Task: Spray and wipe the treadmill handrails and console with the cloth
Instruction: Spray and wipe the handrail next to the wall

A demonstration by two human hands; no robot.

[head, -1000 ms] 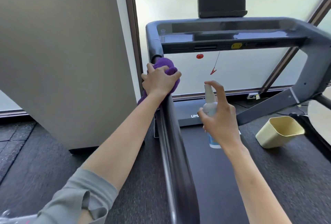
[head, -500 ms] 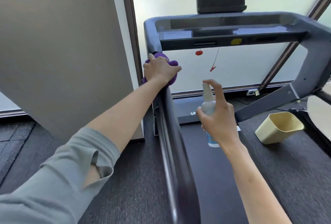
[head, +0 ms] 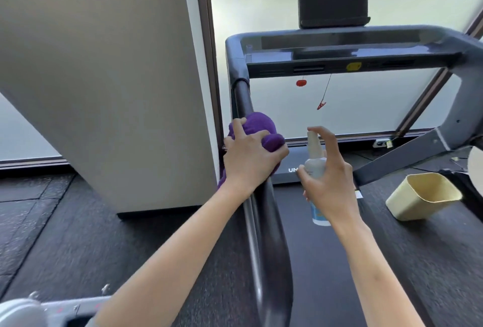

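My left hand (head: pixel 249 160) grips a purple cloth (head: pixel 261 128), wrapped around the treadmill's dark left handrail (head: pixel 271 235) partway down from the console. To its right, my right hand (head: pixel 330 183) holds a small clear spray bottle (head: pixel 315 159) upright over the belt, index finger resting on the nozzle. The grey console bar (head: pixel 352 51) crosses the top of the view, with a dark tablet (head: pixel 333 0) standing on it. The right handrail (head: pixel 470 86) slopes down at the far right.
A white panel (head: pixel 109 91) stands close to the left of the handrail. A pale yellow bin (head: pixel 423 196) lies tipped on the treadmill belt (head: pixel 326 261) at the right. A red safety clip (head: pixel 321 104) and a red tag (head: pixel 301 82) hang under the console. Frosted windows lie behind.
My left hand has slid the cloth back down the handrail, away from the console corner. My right hand with the bottle has stayed nearly still.
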